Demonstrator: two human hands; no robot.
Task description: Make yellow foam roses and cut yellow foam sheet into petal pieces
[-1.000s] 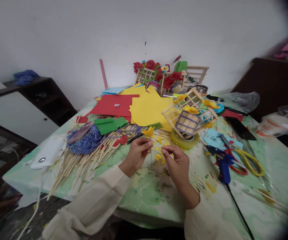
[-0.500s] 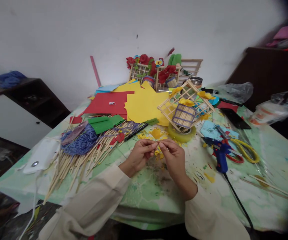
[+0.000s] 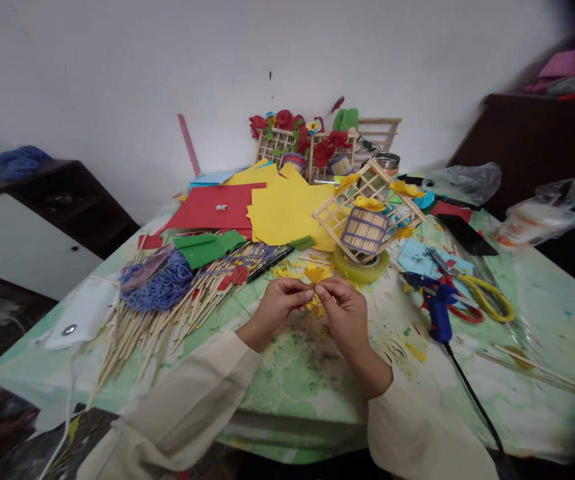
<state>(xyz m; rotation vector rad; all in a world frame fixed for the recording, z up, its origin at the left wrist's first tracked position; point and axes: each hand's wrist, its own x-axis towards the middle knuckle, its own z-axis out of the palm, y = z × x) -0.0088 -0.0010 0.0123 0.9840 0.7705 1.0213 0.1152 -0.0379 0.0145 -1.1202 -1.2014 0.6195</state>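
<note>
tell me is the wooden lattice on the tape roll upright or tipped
Tipped: the wooden lattice leans cornerwise, its lower end resting on the tape roll.

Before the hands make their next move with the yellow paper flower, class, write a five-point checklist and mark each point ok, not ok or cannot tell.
1. Grip: the left hand and right hand both pinch the yellow paper flower at its base: ok.
2. Flower apart from the tape roll behind it: ok.
3. Glue gun at hand: it lies on the table to the right of the right hand, untouched: ok.
4. Glue on the flower: cannot tell.
5. Work spot tidy: yellow scraps lie under the hands: not ok.
</note>
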